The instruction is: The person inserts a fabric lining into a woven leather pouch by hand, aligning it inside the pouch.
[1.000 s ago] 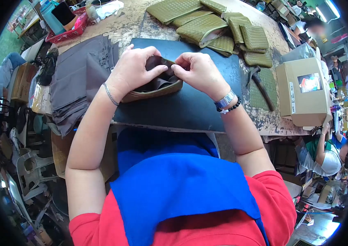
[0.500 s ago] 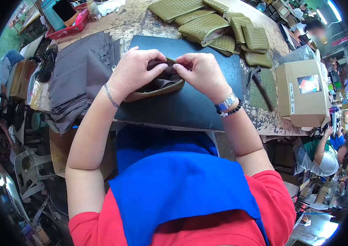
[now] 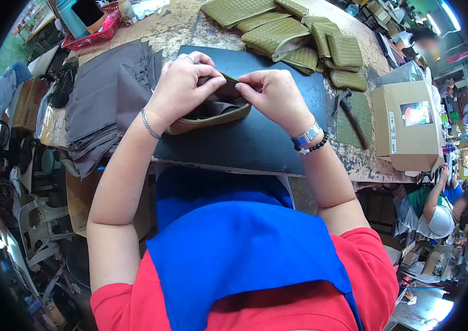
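Note:
An olive pouch (image 3: 212, 122) with a dark lining lies on the black board (image 3: 278, 144), its mouth spread open towards me. My left hand (image 3: 185, 88) pinches the far rim of the pouch at the left, thumb against the fingers. On the right, my right hand (image 3: 271, 95) pinches the same rim between thumb and forefinger. The two pinches are a small gap apart. Dark grey lining cloth shows inside the pouch below my hands.
Grey cloth pieces (image 3: 99, 99) are stacked left of the board. Woven olive pouches (image 3: 272, 34) are piled behind it. A hammer (image 3: 352, 120) and a cardboard box (image 3: 410, 121) stand right. A red basket (image 3: 93, 37) is back left. A co-worker (image 3: 438, 212) is far right.
My left hand has lifted its fingers a little and shifted along the rim. The right hand has moved slightly right, and the pouch has moved a little with it.

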